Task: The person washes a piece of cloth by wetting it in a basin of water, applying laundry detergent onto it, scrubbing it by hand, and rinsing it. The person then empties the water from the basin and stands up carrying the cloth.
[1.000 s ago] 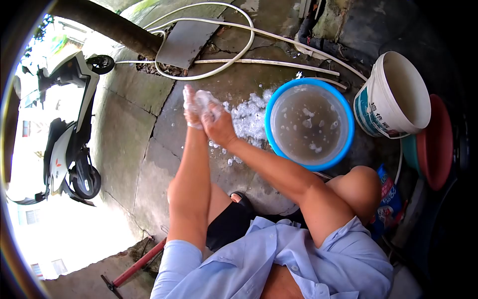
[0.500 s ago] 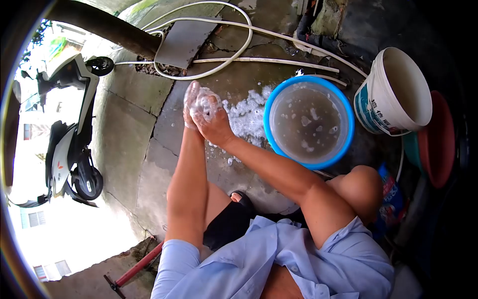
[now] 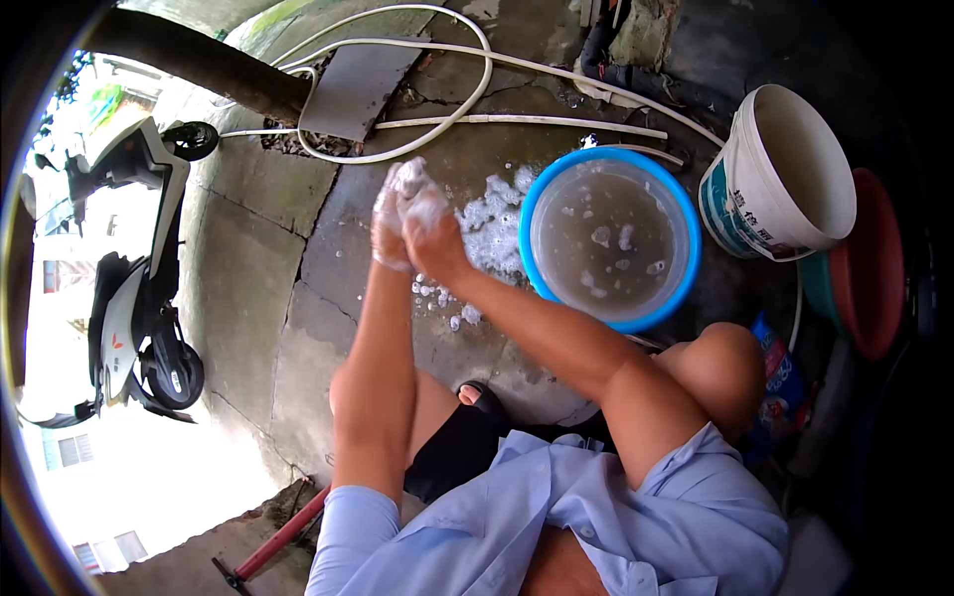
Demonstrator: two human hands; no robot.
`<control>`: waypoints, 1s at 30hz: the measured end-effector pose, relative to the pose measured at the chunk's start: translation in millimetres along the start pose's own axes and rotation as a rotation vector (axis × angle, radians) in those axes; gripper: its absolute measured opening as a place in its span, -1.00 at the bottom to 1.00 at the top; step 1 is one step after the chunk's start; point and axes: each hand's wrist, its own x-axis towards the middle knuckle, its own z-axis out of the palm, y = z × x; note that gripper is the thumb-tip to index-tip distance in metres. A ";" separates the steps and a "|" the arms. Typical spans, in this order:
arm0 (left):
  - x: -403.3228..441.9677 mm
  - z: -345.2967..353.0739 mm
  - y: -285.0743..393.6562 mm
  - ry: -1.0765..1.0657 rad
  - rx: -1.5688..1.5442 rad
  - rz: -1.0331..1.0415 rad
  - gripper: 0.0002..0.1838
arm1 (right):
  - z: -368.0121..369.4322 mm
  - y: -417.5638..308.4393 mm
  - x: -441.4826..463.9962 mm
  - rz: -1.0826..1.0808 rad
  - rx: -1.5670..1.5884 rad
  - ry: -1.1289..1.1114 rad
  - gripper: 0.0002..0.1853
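Note:
White foam [image 3: 409, 181] covers the fingers of both hands, which are pressed together over the wet concrete. My left hand [image 3: 389, 230] is on the left side of the pair, its fingers closed against the other hand. From the right, my right hand [image 3: 435, 236] wraps its bent fingers over the foamy bundle. Foam and blur hide whatever lies between them. Right of the hands, a blue-rimmed basin [image 3: 530, 233] holds cloudy water with suds floating on it. Suds [image 3: 493, 226] lie on the ground between the hands and the basin.
A white bucket [image 3: 728, 204] stands right of the basin, with a red basin [image 3: 876, 268] behind it. A pale hose [image 3: 487, 74] loops across the ground above the hands. A scooter [image 3: 124, 318] is at left, and a red-handled tool [image 3: 281, 534] at lower left.
The joined hands have shifted against each other, and the right hand's fingers look more tightly bent. Surroundings have moved slightly left and up in the view.

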 end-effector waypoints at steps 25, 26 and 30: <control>-11.4 -3.5 26.3 0.418 0.590 0.349 -0.74 | 11.5 9.6 -15.7 -0.089 -0.164 0.003 -0.78; -13.0 -35.8 30.8 0.220 0.250 0.177 -0.82 | 7.9 -1.7 -4.1 -0.093 -0.170 0.004 -0.79; -10.2 7.6 -59.0 0.399 0.290 0.271 -0.66 | -28.8 48.9 70.5 -0.210 -0.453 -0.092 -0.76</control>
